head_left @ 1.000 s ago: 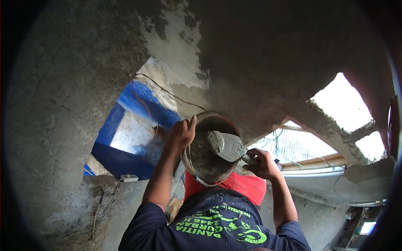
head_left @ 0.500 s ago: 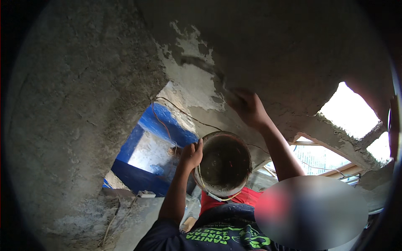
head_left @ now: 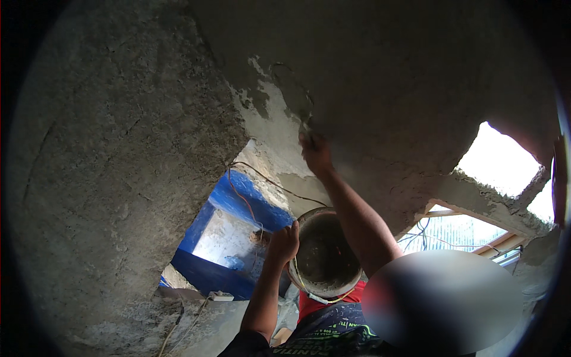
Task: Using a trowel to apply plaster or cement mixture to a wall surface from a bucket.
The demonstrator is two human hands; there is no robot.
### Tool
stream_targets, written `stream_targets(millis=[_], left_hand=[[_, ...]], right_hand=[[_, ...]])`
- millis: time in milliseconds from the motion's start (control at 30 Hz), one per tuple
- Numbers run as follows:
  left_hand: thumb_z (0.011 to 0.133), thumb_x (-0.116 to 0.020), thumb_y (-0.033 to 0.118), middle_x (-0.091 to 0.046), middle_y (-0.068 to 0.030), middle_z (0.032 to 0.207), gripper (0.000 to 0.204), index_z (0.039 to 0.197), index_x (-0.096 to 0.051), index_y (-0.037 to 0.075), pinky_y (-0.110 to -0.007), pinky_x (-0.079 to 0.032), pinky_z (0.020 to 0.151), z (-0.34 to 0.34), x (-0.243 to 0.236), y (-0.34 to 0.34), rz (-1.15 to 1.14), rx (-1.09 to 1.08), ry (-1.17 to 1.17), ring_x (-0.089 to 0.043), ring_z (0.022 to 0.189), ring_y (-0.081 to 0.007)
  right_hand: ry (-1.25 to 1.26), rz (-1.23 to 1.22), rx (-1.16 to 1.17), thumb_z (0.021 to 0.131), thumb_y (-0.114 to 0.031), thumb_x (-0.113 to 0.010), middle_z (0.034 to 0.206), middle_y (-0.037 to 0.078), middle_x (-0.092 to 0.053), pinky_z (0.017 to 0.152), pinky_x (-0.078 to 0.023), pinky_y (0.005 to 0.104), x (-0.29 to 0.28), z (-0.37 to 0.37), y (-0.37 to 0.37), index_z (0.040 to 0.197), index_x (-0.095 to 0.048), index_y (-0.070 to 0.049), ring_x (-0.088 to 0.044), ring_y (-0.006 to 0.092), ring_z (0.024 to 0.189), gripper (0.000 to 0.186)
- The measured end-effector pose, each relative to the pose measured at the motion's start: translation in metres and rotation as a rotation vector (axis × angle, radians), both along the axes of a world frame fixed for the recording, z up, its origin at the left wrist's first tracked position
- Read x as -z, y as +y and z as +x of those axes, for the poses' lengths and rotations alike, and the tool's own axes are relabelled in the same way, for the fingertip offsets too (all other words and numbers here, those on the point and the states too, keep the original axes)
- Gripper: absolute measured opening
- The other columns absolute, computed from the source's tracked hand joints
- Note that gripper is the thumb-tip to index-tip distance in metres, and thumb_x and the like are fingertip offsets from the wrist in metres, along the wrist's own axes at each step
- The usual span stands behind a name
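My right hand (head_left: 317,156) is raised and closed around the handle of a trowel (head_left: 294,95). Its blade lies against the wall on dark, wet-looking mortar, and its outline is hard to make out in the dim light. Right beside the blade is a paler grey patch (head_left: 270,122) of wall. Lower down, my left hand (head_left: 284,243) grips the left rim of a round, mortar-stained bucket (head_left: 321,253) close to my body. The bucket is tilted so that its dark inside shows; how much mortar it holds I cannot tell. My right forearm covers part of its right rim.
Rough grey wall (head_left: 119,137) fills the left side. A blue-framed opening (head_left: 250,199) is left of the bucket, with a thin cable (head_left: 276,184) hanging across it. Bright openings (head_left: 499,160) are at the right. A white socket block (head_left: 220,296) sits at lower left.
My right hand has moved left with the trowel, and dark mortar covers more of the pale patch's upper part. The view has shifted slightly; my left hand still grips the bucket.
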State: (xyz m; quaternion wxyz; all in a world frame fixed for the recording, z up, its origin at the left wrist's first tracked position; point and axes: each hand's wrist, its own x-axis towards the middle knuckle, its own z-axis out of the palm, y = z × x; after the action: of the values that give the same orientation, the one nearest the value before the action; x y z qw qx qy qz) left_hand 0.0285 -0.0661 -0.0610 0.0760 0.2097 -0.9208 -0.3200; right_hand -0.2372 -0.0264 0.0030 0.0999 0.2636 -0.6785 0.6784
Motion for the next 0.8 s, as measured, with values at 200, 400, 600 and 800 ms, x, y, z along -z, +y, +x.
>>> stream_targets(millis=[200,400,600,800], left_hand=[[0.108,-0.032,0.044,-0.068,-0.0335,0.091,0.064,0.089,-0.069,-0.005,-0.059,-0.052,0.086,0.004,0.026,-0.013,-0.054,0.028,0.069,-0.065,0.092,-0.0548],[0.107,-0.035,0.048,-0.068,-0.0339,0.093,0.066,0.091,-0.071,-0.004,-0.058,-0.051,0.084,0.006,-0.008,-0.002,0.051,-0.017,0.036,-0.064,0.094,-0.0532],[0.107,-0.033,0.051,-0.068,-0.0338,0.092,0.070,0.087,-0.071,-0.005,-0.056,-0.051,0.084,-0.001,0.000,0.002,0.041,0.004,0.046,-0.064,0.094,-0.0527],[0.106,-0.033,0.053,-0.068,-0.0344,0.091,0.074,0.085,-0.071,-0.008,-0.056,-0.052,0.085,-0.001,0.009,0.007,0.024,-0.019,0.042,-0.065,0.093,-0.0527]], right_hand=[[-0.094,0.151,-0.056,0.101,-0.029,-0.061,0.075,0.018,-0.062,0.065,-0.047,0.0418,0.033,0.037,0.017,0.090,-0.062,0.001,-0.058,0.0281,0.066,0.033],[0.299,0.206,0.092,0.102,-0.023,-0.056,0.078,0.022,-0.064,0.065,-0.049,0.0469,-0.045,0.053,0.039,0.094,-0.061,0.002,-0.064,0.0410,0.071,0.027],[0.379,0.450,0.279,0.103,-0.033,-0.052,0.094,0.033,-0.068,0.078,-0.055,0.0549,-0.102,0.029,0.017,0.100,-0.065,0.005,-0.068,0.0485,0.089,0.040],[0.392,0.755,0.107,0.104,-0.034,-0.048,0.087,0.032,-0.067,0.080,-0.055,0.0553,-0.053,0.038,0.002,0.097,-0.066,0.006,-0.069,0.0441,0.088,0.044]])
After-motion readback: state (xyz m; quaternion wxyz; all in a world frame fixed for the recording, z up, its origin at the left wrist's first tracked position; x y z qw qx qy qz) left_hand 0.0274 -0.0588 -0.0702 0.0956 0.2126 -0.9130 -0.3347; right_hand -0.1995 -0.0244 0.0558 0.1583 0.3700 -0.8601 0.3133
